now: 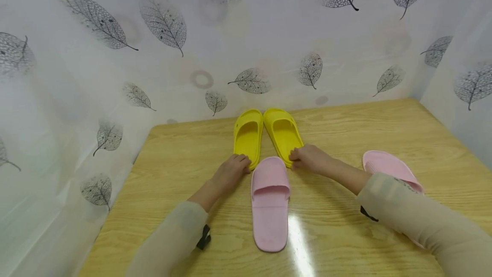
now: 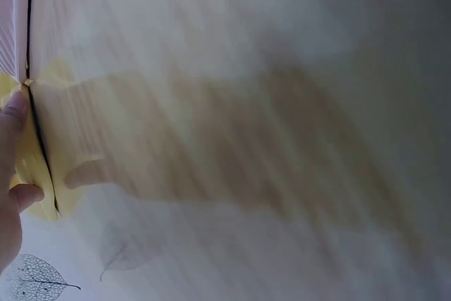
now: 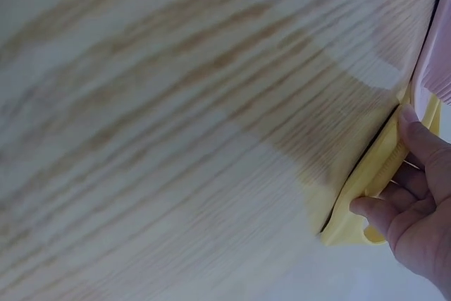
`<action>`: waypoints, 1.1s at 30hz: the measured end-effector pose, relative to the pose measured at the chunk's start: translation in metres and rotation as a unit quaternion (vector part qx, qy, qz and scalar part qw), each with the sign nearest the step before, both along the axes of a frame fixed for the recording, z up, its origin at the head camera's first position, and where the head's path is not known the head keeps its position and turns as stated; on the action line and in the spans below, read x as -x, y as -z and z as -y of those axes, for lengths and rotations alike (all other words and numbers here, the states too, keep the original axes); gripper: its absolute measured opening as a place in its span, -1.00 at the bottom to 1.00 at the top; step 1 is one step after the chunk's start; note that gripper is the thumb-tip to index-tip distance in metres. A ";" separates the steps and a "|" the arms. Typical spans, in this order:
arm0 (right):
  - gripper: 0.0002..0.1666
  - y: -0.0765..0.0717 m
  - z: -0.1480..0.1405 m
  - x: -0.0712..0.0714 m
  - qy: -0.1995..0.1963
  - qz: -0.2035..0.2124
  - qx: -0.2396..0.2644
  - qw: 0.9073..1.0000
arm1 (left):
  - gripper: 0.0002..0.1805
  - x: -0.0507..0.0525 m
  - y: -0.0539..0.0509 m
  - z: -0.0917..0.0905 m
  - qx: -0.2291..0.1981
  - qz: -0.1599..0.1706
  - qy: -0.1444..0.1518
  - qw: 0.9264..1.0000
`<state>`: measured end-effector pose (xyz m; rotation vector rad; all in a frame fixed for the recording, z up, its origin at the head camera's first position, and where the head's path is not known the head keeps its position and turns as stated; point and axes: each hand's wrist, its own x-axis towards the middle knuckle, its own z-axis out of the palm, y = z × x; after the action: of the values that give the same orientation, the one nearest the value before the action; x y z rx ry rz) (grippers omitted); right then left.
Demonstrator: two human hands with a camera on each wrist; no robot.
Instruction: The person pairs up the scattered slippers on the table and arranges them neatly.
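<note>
- Gripping the left yellow slipper at its heel with the left hand, curling fingers over the outer edge.
- Gripping the right yellow slipper likewise with the right hand, pinching the outer heel edge between thumb and fingers, showing best in the right wrist view.
- Seeing both yellow slippers at the far side of the wooden table, pointing toe-first toward the leaf-printed covering, nearly meeting at the toes and splaying at the heels.
- Showing a near pink slipper between the forearms, nosing toe-first toward the gap between the yellow heels; not being able to tell touching from barely apart there.
- Showing a far pink slipper off to the right, partly hiding under the right sleeve.
- Judging by the moulded look, expecting a light weight, a soft, slightly springy body and little risk of breaking.
- Expecting easy sliding on the smooth, glossy tabletop, and perhaps some twisting under uneven pushing.
- Favouring the thick heel edge for taking hold, pinching sole and rim together; counting on less firmness at the hollow strap, probably denting under squeezing.
</note>
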<state>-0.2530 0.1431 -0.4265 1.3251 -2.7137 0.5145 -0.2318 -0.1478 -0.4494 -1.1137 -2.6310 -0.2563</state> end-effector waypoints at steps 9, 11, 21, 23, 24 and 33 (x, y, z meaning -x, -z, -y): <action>-0.73 -0.004 0.005 -0.001 0.023 -0.025 -0.038 0.999 | -0.87 0.000 0.001 -0.005 -0.002 -0.030 0.006 1.000; -0.72 -0.004 0.005 -0.002 0.025 -0.028 -0.039 0.999 | -0.89 0.000 0.000 -0.006 0.001 -0.032 0.002 0.999; -0.81 -0.002 0.009 -0.004 0.028 -0.039 -0.039 0.998 | -0.86 -0.003 0.002 -0.014 0.011 -0.021 -0.014 1.000; -0.79 -0.002 0.010 -0.005 0.028 -0.041 -0.042 0.998 | -0.86 -0.003 0.003 -0.016 0.012 -0.022 -0.016 1.000; -0.79 -0.001 0.010 -0.004 0.031 -0.041 -0.045 0.998 | -0.86 -0.003 0.003 -0.017 0.010 -0.023 -0.017 1.000; -0.76 0.002 0.016 -0.006 0.042 -0.042 -0.055 0.997 | -0.90 -0.005 0.008 -0.022 0.001 -0.054 -0.012 0.998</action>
<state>-0.2472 0.1275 -0.4282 1.2210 -2.7496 0.2984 -0.2266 -0.1255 -0.4570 -1.0663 -2.5489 -0.1830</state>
